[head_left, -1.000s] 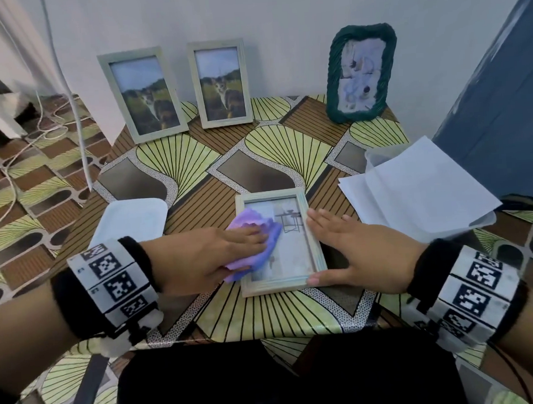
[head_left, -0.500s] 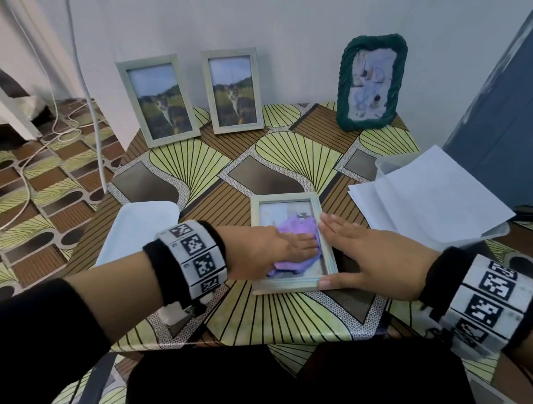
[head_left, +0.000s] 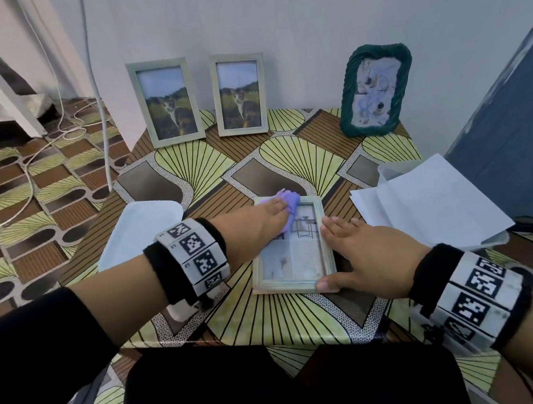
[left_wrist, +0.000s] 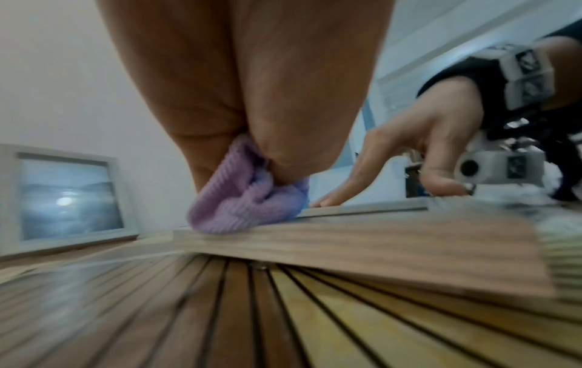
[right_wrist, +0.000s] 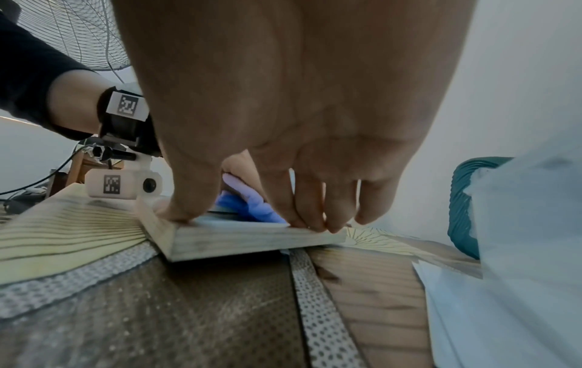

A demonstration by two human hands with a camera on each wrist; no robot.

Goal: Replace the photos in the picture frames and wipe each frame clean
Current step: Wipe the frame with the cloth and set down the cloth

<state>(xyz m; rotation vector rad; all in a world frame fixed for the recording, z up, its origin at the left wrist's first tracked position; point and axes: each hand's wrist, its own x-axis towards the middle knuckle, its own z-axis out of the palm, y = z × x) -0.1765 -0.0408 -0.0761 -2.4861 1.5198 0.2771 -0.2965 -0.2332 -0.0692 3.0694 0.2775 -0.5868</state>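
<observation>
A home corner: patterned table (head_left: 287, 156) against a wall (head_left: 278, 27), framed cat photos (head_left: 170, 103), cables (head_left: 30, 174) on the floor.

Both bare hands, the left hand (head_left: 254, 224) and the right hand (head_left: 366, 251), are backed by a black wristband (head_left: 434, 269). Behind each sits a white segmented cuff (head_left: 196, 254) printed with black square markers. Below it hangs a small white camera pod (right_wrist: 124, 185) with a dark lens. Further back, a black sleeve (head_left: 32, 338) covers the left forearm.
</observation>
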